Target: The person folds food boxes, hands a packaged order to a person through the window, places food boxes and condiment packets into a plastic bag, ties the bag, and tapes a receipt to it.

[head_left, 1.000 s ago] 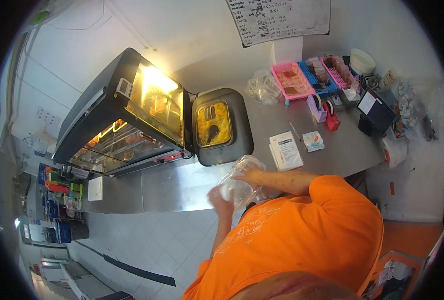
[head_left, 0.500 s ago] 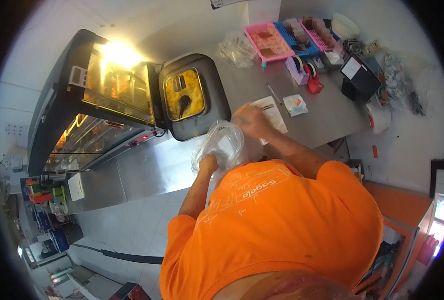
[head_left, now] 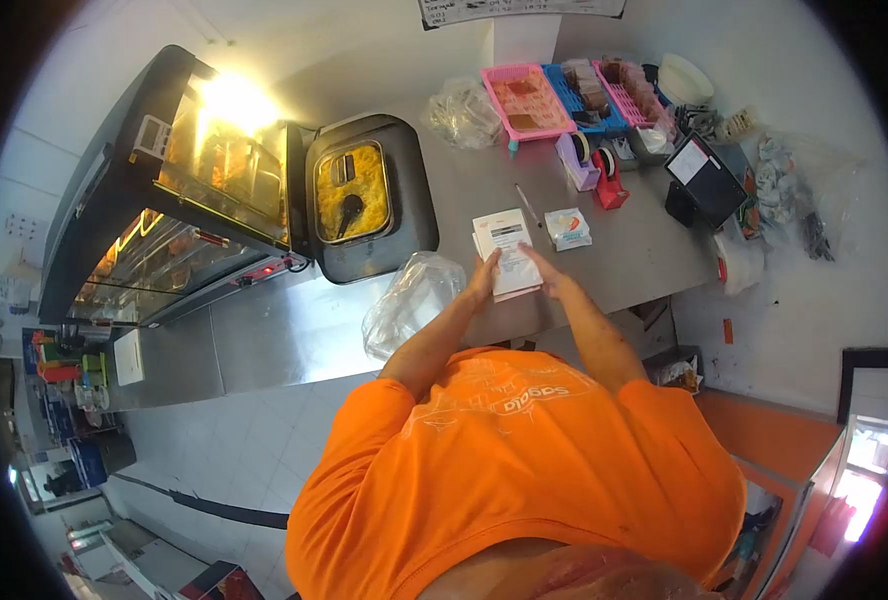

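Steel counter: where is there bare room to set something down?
The steel counter is bare between warming cabinet, plastic bag and front edge; between black cooker and pen; and right of the white packet. Trays and tape dispensers crowd the back; left hand, right hand and booklet, the middle.

One printed paper stack [head_left: 509, 262], my left hand [head_left: 482, 278] gripping its left edge, my right hand [head_left: 552, 277] at its right. One clear plastic bag [head_left: 414, 303], left of it; one white packet [head_left: 568, 229] and one pen [head_left: 527, 203], right of it.
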Motion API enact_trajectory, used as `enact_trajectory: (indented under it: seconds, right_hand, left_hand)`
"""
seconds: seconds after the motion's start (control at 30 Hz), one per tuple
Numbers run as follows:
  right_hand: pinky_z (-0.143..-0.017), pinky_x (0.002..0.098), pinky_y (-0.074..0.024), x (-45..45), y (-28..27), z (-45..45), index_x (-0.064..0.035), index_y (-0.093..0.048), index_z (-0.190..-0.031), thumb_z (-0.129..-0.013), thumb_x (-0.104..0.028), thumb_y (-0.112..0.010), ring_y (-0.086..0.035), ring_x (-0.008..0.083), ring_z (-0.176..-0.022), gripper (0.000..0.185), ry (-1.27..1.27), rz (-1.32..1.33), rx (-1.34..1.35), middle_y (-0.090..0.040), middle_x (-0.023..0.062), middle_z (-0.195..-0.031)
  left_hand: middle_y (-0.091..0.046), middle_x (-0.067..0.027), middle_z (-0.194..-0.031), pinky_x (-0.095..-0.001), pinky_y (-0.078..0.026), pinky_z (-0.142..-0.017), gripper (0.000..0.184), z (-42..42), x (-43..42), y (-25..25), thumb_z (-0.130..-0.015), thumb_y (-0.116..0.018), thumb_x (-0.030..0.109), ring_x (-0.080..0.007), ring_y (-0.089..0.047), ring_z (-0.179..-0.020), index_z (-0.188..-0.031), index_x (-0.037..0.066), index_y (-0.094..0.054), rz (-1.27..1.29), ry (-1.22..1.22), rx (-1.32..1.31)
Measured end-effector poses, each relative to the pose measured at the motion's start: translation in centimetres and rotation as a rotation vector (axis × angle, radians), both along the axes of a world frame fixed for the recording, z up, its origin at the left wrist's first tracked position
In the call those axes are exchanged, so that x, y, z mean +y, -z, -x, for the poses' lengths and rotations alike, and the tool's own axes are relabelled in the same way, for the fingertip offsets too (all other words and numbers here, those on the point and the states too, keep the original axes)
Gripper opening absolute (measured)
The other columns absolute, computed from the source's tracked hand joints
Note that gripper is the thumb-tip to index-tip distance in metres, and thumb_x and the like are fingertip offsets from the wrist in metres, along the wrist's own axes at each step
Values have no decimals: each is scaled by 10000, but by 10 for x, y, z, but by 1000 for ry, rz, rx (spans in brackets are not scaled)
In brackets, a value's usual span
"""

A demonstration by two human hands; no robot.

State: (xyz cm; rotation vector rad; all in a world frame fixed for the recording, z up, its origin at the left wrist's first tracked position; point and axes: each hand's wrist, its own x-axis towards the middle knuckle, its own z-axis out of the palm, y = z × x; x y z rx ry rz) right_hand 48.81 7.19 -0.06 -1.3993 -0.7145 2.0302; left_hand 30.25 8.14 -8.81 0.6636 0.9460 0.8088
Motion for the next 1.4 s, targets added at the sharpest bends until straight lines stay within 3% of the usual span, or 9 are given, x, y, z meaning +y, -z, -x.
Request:
enact_trajectory:
  seconds: [0.23, 0.43, 0.57, 0.67, 0.73, 0.83, 1.03, 1.13, 1.4]
  right_hand:
    - [-947, 354, -511, -45, -4, -22, -95, -503, -1402, -945, -561, -561, -610, 207, -1161, 655, 196, -143, 105, -618, 100, -1294]
    - [-992, 421, -505, -90, -46, -13, -35, -470, -1388, -977, -474, -521, -617, 281, -1146, 604, 203, -23, 393, -614, 152, -1279]
    - [-1029, 434, -469, -107, -61, -1, -19, -463, -1392, -985, -390, -506, -601, 302, -1164, 552, 234, -38, 543, -597, 160, -1296]
    - [-993, 438, -504, -112, -68, 9, -24, -473, -1375, -965, -382, -545, -629, 302, -1125, 549, 273, -7, 557, -619, 169, -1265]
    - [-976, 444, -521, -115, -72, 18, -27, -483, -1365, -952, -385, -570, -644, 304, -1105, 554, 264, 15, 562, -625, 172, -1261]
    - [-984, 456, -512, -119, -79, 40, -34, -501, -1361, -941, -385, -590, -639, 305, -1114, 554, 186, 76, 596, -616, 165, -1289]
    - [-1065, 504, -422, -119, -93, 125, -74, -509, -1385, -918, -431, -607, -566, 317, -1230, 596, 82, 305, 780, -597, 152, -1333]
    - [-1094, 538, -372, -110, -72, 176, -94, -499, -1404, -904, -501, -590, -531, 331, -1269, 652, 43, 296, 808, -575, 150, -1365]
    - [-1038, 616, -367, -95, -27, 239, -174, -481, -1418, -862, -541, -616, -524, 316, -1274, 679, 131, 183, 466, -546, 103, -1394]
  left_hand:
    - [-525, -135, -1393, -350, -455, -1043, 619, 5, -43, -64, -1017, -523, 363, -231, -566, -1227, -1494, 37, -301, -12, 59, -121]
    - [-345, -266, -1514, -435, -305, -1156, 994, 3, -90, -163, -873, -696, 469, -412, -311, -1424, -1537, -53, -171, -365, 216, 834]
    - [-341, -285, -1501, -475, -243, -1176, 1063, 39, -108, -206, -810, -753, 477, -443, -282, -1424, -1524, -70, -186, -587, 363, 851]
    - [-355, -289, -1486, -501, -237, -1173, 1052, 83, -137, -258, -779, -790, 457, -437, -304, -1411, -1493, -77, -231, -545, 109, 694]
    - [-447, -243, -1375, -493, -303, -1120, 957, 123, -156, -207, -706, -857, 415, -410, -394, -1308, -1420, -7, -378, -876, -458, 1069]
    - [-502, -211, -1335, -479, -333, -1094, 868, 170, -191, -146, -711, -867, 348, -390, -444, -1277, -1392, 9, -448, -272, -930, 1406]
    - [-514, -181, -1402, -432, -414, -1070, 688, 210, -219, 1, -894, -704, 293, -298, -536, -1263, -1460, 44, -402, 306, -548, 265]
    - [-515, -131, -1418, -401, -437, -1042, 527, 176, -208, -88, -1002, -525, 345, -262, -527, -1277, -1464, 118, -412, 176, -542, -195]
    - [-614, -105, -1222, -436, -525, -826, 499, 198, -199, -77, -1046, -358, 479, -236, -610, -1085, -1342, 102, -493, 418, -637, 30]
